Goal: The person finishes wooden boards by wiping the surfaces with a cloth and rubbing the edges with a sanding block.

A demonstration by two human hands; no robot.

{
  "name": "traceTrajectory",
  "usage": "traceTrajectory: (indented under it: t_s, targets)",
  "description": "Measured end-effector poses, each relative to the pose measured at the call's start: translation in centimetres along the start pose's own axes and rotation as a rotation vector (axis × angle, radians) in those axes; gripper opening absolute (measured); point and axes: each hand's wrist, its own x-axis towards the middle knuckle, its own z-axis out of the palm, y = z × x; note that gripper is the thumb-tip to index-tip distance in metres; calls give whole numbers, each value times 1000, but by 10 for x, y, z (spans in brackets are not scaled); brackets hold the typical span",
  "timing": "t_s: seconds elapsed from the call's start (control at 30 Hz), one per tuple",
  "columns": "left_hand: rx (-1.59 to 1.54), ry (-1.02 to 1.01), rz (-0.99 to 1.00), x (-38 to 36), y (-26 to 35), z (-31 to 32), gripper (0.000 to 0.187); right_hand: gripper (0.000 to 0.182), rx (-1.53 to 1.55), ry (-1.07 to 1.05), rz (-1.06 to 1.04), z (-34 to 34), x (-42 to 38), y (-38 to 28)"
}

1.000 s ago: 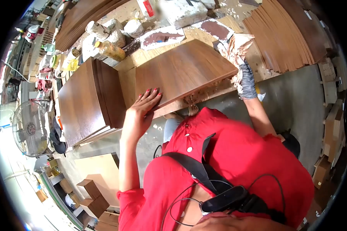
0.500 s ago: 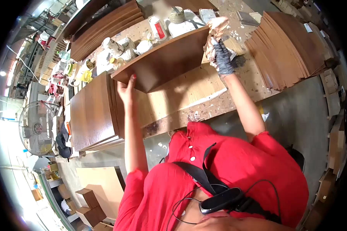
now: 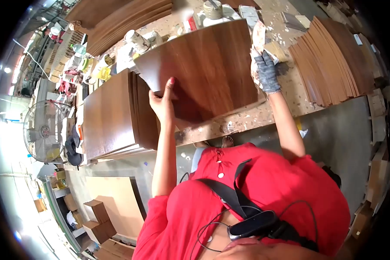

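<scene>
A dark brown wood panel (image 3: 208, 69) is tilted up over the workbench, its broad face toward me. My left hand (image 3: 164, 102) grips its lower left part, with the thumb on the face and the other fingers mostly hidden. At the panel's right edge, my right hand (image 3: 268, 73), in a grey glove, is closed on a crumpled, stained cloth (image 3: 258, 37). Left of the panel lies a stack of brown panels (image 3: 110, 115).
More stacked boards (image 3: 333, 63) stand at the right of the bench, others (image 3: 130, 21) at the back left. Jars and a stained container (image 3: 212, 9) sit behind the panel. A standing fan (image 3: 43, 131) is at the far left.
The panel has turned so its broad face shows more, and its lower edge has come nearer me. My left hand has shifted right along with it; my right hand and the cloth have moved slightly right.
</scene>
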Motion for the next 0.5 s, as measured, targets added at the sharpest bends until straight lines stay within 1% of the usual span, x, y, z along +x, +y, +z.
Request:
traceTrajectory:
  t_s: [0.07, 0.1, 0.13, 0.17, 0.2, 0.23, 0.27, 0.3, 0.33, 0.37, 0.4, 0.43, 0.47, 0.5]
  targets:
    - [168, 16, -122, -4, -16, -3, 57, 29, -377, 303, 18, 22, -16, -13]
    - [112, 5, -81, -8, -28, -3, 57, 28, -517, 331, 96, 25, -21, -18]
    - [57, -8, -41, -15, -38, -2, 57, 26, -525, 345, 136, 25, -28, -20]
    - [47, -12, 20, -23, -48, 0, 61, 25, -583, 360, 197, 4, -32, -3]
    - [9, -36, -6, -33, -45, 2, 62, 23, -641, 377, 259, -17, -36, 16]
    - [15, -56, -38, -36, -62, -2, 64, 20, -505, 409, 162, -9, -42, 19]
    - [78, -82, 8, -39, -80, -5, 65, 20, -511, 414, 171, -9, -45, 21]
    - [140, -105, 55, -43, -99, -8, 67, 17, -451, 402, 215, -15, -46, 28]
    - [139, -109, 45, -44, -117, -8, 67, 15, -389, 390, 258, -16, -46, 32]
    - [169, -87, 75, -46, -134, -6, 66, 13, -347, 404, 330, -19, -49, 35]
    - [200, -65, 103, -50, -142, -4, 64, 17, -304, 419, 403, -22, -51, 38]
    - [338, -81, 47, -52, -148, -5, 64, 17, -401, 411, 389, -25, -53, 41]
    - [335, -85, 43, -52, -154, -4, 64, 17, -436, 410, 389, -27, -52, 45]
    - [399, -110, 16, -51, -157, -3, 65, 17, -471, 408, 390, -32, -52, 52]
